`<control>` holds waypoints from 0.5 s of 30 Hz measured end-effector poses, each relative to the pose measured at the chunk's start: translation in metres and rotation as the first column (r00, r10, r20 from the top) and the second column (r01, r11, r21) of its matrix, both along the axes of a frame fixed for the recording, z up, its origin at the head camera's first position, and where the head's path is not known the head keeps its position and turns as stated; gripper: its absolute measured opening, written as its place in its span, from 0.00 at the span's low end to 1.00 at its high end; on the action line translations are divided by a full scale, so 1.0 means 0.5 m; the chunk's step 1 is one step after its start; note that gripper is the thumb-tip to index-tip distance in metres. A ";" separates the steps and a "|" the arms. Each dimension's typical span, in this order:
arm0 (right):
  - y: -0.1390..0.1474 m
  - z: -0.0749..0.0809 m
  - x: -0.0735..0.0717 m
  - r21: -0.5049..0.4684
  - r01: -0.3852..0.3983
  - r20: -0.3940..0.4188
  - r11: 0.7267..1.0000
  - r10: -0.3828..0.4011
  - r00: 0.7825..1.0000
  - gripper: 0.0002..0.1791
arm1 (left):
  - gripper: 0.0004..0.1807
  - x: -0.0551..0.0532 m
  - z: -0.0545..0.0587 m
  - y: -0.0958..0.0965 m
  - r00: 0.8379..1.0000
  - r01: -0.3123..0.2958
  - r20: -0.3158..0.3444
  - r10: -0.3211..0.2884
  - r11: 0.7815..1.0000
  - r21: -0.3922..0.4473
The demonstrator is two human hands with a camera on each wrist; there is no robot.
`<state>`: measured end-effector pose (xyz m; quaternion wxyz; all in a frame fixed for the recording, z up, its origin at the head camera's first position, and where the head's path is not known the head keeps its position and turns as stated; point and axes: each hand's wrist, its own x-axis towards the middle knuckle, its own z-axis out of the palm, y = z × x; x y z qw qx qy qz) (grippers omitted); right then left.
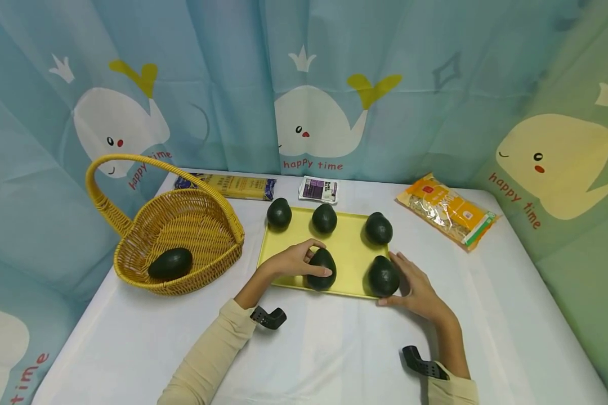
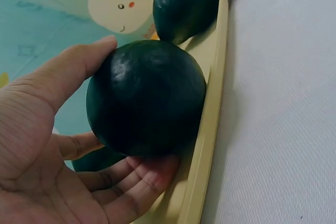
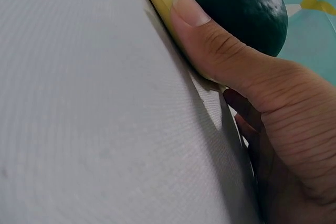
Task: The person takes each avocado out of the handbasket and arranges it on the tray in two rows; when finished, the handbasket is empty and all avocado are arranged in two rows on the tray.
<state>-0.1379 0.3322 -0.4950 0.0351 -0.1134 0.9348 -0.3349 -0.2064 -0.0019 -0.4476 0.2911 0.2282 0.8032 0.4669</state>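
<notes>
My left hand (image 1: 296, 261) grips a dark green avocado (image 1: 326, 260) at the front middle of a yellow tray (image 1: 296, 235). In the left wrist view the thumb lies over one side of this avocado (image 2: 147, 98) and the fingers curl under the other, close to the tray's rim (image 2: 207, 145). My right hand (image 1: 419, 289) holds the tray's front right corner, thumb on the front rim and fingers along the right side. Beside it sits another avocado (image 1: 383, 277). Three more stand along the back: left (image 1: 279, 214), middle (image 1: 325, 219) and right (image 1: 378, 228).
A yellow wicker basket (image 1: 223, 256) with a tall handle stands left of the tray, one avocado (image 1: 170, 264) lying inside. Behind are a long yellow packet (image 1: 233, 185) and a small white and purple packet (image 1: 318, 190). An orange bag (image 1: 447, 211) lies at back right.
</notes>
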 end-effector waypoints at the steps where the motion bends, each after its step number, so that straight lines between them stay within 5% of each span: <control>1: 0.000 0.000 0.000 0.001 0.002 0.002 1.000 -0.002 1.000 0.66 | 0.39 0.001 0.000 -0.001 1.000 0.000 -0.006 0.000 1.000 -0.004; 15: 0.000 0.000 0.001 0.005 0.011 0.003 1.000 -0.011 1.000 0.65 | 0.47 0.004 0.006 -0.011 0.991 0.034 -0.127 -0.044 0.997 -0.074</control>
